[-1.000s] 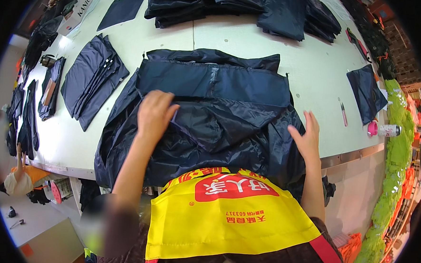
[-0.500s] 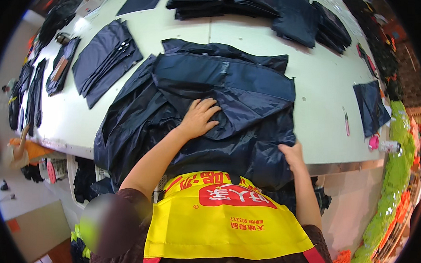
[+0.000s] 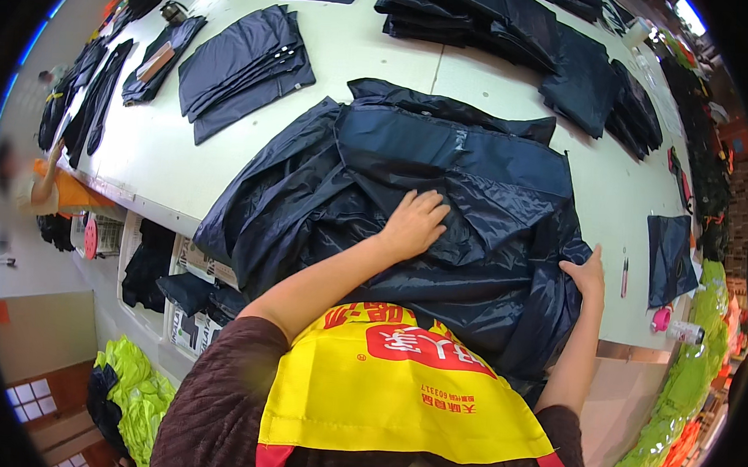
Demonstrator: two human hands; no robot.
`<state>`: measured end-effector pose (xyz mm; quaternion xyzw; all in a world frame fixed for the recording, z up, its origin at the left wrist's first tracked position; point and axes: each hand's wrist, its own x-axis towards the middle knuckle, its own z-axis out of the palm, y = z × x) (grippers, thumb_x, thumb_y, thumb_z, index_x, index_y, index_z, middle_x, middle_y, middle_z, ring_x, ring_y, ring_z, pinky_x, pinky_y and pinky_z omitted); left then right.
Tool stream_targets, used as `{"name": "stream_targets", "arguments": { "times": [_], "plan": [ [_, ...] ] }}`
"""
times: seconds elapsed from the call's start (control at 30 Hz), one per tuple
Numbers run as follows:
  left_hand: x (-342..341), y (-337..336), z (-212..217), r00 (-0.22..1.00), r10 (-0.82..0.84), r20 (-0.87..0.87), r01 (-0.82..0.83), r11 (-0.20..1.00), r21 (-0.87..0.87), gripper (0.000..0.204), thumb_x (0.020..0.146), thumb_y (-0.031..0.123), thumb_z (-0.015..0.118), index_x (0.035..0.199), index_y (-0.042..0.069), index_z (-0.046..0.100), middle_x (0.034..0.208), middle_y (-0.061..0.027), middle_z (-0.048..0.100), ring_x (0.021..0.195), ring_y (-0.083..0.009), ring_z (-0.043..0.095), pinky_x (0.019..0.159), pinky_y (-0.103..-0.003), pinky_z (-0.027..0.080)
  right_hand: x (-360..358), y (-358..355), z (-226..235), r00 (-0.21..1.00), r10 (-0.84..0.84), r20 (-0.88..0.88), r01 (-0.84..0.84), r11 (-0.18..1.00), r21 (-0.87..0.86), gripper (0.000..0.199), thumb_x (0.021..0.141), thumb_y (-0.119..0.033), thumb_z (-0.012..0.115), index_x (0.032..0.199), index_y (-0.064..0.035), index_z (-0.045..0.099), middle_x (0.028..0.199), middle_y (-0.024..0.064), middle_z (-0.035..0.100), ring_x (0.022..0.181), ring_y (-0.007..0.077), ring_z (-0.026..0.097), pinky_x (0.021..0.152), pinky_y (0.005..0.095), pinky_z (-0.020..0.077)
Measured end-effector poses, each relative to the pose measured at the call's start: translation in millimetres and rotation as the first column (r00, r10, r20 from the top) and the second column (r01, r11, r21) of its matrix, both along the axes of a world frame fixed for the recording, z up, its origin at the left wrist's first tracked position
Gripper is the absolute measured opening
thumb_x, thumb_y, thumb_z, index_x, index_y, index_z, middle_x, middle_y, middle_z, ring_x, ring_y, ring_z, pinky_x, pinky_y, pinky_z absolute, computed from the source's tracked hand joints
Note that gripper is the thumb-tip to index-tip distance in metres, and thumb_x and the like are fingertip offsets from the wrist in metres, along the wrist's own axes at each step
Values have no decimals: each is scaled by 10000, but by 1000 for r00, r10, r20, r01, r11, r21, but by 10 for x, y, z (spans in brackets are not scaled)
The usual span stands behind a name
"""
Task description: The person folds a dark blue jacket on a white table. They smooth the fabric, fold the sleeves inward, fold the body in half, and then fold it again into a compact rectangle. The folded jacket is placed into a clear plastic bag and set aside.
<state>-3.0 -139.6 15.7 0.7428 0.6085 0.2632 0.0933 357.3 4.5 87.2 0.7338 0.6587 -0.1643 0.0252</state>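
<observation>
A dark navy jacket [image 3: 412, 159] of shiny thin fabric lies spread on the white table [image 3: 150, 154], its folded upper part flat and its lower part crumpled. My left hand [image 3: 413, 223] rests flat on the middle of the jacket, fingers apart, pressing the fabric down. My right hand [image 3: 586, 277] grips the jacket's right edge near the table's front edge. I wear a yellow apron [image 3: 391, 387] with a red patch.
Folded navy pieces [image 3: 243, 66] lie at the left, and stacks of dark fabric [image 3: 520, 30] at the back. A small navy piece [image 3: 669, 253], a pen [image 3: 625, 276] and a pink object [image 3: 661, 318] lie at right. A person [image 3: 34, 186] stands far left. Green fabric [image 3: 133, 386] is below.
My left hand has moved right across the jacket toward its middle. My right hand has slid along the right edge and taken hold of the fabric. The view has shifted left.
</observation>
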Motion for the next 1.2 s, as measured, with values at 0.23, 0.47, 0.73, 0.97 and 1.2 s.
{"name": "stream_targets", "arguments": {
  "times": [0.23,0.47,0.73,0.97,1.2],
  "plan": [
    [-686,203,42,925,221,-310,-235,972,-9,640,854,487,536,1346,91,434,1408,-137,391,1340,-283,307,1092,-502,186,-1356,-340,-208,752,640,159,-601,567,563,702,814,-422,622,1370,-57,399,1434,222,329,1343,406,267,1076,543,211],
    [-1017,236,102,953,302,-29,-303,951,-56,527,808,412,648,1191,61,559,1249,-165,528,1201,-323,464,993,-456,358,-1344,-365,-644,769,639,-13,-629,760,160,675,878,-421,553,1394,-33,356,1473,207,279,1375,363,230,1100,526,157],
    [-1934,865,407,549,834,58,-816,550,-175,550,787,374,676,1139,-39,585,1037,-208,635,1006,-361,588,867,-409,462,-1153,-72,-204,759,511,-403,-377,850,367,347,852,-151,610,1155,15,580,1214,195,570,1146,328,533,981,371,410],
    [-2419,1080,7,496,830,254,-694,555,-458,518,739,282,725,1082,-92,624,1000,-228,664,947,-312,646,842,-346,485,1153,744,-768,933,-196,302,-71,723,687,485,910,-305,546,1283,-1,489,1301,226,494,1208,371,466,1044,434,325],
    [-2393,1072,23,363,811,459,-562,583,-586,331,783,130,713,1048,-57,649,940,-139,676,794,-188,637,714,-270,501,2310,376,-1223,921,-261,291,131,907,400,435,894,-349,537,1078,44,548,1059,245,591,990,425,562,831,507,452]
  ]
}}
